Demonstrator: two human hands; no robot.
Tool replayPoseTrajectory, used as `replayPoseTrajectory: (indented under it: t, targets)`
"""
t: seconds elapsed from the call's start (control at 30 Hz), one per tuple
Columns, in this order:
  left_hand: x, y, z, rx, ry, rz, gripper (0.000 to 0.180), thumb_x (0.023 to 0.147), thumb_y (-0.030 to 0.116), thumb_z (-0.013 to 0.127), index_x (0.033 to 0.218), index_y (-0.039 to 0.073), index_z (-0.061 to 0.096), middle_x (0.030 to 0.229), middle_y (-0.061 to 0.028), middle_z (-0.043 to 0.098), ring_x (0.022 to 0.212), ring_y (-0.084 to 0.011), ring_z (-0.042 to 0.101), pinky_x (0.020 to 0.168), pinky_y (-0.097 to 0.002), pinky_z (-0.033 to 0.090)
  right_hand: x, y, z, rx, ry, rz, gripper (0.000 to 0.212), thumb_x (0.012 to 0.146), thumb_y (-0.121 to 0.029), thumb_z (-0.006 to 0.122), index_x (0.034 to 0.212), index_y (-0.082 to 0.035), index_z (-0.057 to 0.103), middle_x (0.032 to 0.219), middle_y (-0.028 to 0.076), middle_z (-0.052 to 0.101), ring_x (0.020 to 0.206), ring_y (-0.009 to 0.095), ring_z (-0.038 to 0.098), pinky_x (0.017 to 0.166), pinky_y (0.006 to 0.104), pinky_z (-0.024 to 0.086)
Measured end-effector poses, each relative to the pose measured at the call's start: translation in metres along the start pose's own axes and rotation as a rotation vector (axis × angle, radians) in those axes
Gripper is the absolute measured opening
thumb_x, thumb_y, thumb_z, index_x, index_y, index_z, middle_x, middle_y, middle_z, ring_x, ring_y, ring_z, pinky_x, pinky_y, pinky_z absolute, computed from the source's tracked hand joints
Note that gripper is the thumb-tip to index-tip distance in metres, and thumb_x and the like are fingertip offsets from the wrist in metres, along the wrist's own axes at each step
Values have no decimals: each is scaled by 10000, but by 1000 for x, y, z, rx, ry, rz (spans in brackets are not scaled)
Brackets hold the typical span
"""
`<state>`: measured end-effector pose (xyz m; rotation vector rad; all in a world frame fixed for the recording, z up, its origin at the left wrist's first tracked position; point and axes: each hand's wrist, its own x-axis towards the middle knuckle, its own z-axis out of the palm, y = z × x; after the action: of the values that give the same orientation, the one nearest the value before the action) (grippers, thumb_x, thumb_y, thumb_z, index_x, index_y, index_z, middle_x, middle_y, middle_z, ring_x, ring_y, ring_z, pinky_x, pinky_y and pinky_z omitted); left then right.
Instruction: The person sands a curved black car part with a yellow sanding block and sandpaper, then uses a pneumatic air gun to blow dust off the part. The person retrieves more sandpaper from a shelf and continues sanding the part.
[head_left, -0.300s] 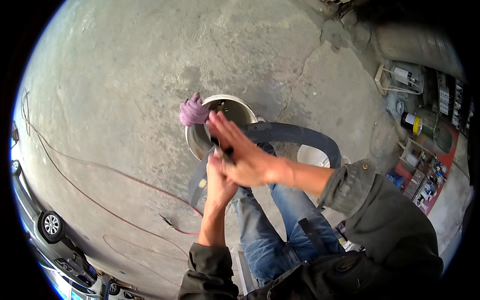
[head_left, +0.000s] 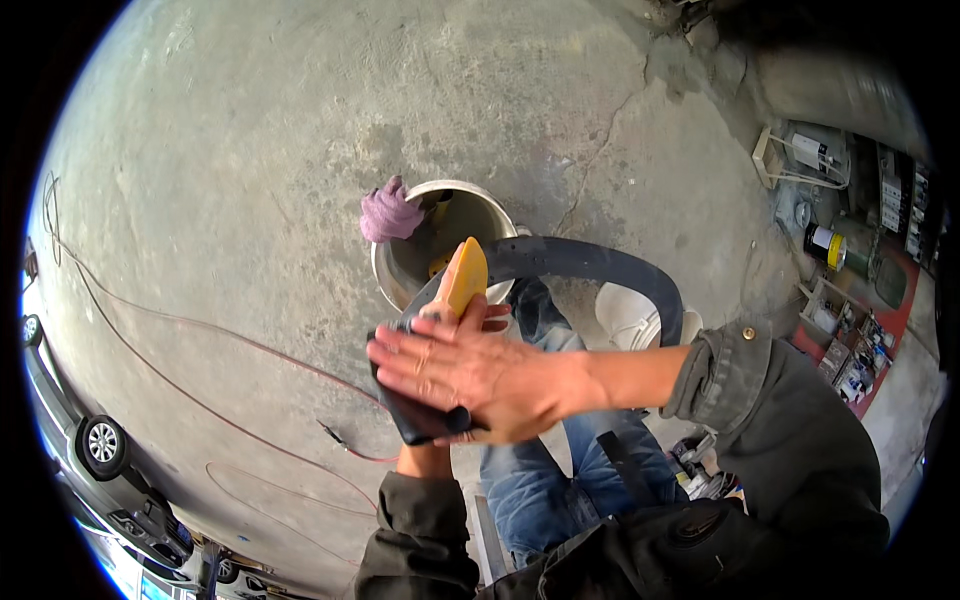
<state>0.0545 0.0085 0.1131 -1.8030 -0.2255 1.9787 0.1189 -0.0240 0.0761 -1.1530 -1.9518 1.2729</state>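
Note:
My left hand (head_left: 442, 303) is mostly hidden beneath my right. Its visible fingers lie against a yellow, round-tipped block (head_left: 470, 278). Across it my right hand (head_left: 470, 375) lies flat, fingers stretched out, on a black, thin-looking piece (head_left: 418, 425) with a rolled edge; what that piece is I cannot make out. A long curved dark grey trim strip (head_left: 580, 258) arches from behind the hands to the right, its left end hidden. Below the hands a pale bucket (head_left: 503, 212) stands on the floor, with a purple cloth or glove (head_left: 388, 212) over its rim.
A white container (head_left: 622, 312) stands beside my right leg. Red hoses (head_left: 270, 350) run over the concrete floor (head_left: 250, 150) on the left, towards a parked car (head_left: 105, 480). At right a red surface (head_left: 893, 335) holds boxes and small bottles, near a black-and-yellow can (head_left: 823, 245).
My right hand has moved down and left and flattened over the black piece. The yellow block has come into view above it. The trim strip's left end is now covered.

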Motion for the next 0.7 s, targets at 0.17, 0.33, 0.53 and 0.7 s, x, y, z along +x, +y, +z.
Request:
replayPoseTrajectory:
  t: [0.17, 0.33, 0.53, 0.7]
  targets:
    - [109, 51, 56, 2833, -527, -1224, 461, 966, 219, 494, 1373, 36, 376, 1252, -133, 515, 1082, -251, 566, 913, -402, 488, -16, -2, -45, 305, 391, 65, 613, 934, -239, 463, 1464, -2, 265, 1529, 185, 244, 1438, 306, 190, 1167, 432, 157]
    - [76, 19, 29, 3054, -472, -1010, 404, 902, 78, 573, 1287, -14, 492, 1152, -123, 619, 1045, -217, 619, 891, -347, 512, -22, 44, -37, 190, 520, 392, 650, 945, -207, 465, 1476, 32, 176, 1545, 172, 201, 1451, 292, 136, 1167, 416, 134]
    - [101, 47, 40, 3195, -1291, -897, 697, 876, 161, 608, 1427, 3, 211, 1424, -166, 288, 1300, -283, 349, 1033, -404, 361, -13, 22, -9, 208, 302, 317, 646, 992, -340, 417, 1480, 13, 185, 1564, 157, 139, 1463, 291, 43, 1175, 428, 91]
    - [83, 24, 29, 3254, -901, -868, 468, 881, 112, 555, 1292, -4, 362, 1216, -145, 439, 1118, -275, 478, 920, -394, 438, -7, -3, -7, -21, 109, 203, 642, 985, -375, 401, 1476, -4, 218, 1555, 167, 163, 1458, 307, 76, 1176, 435, 88]
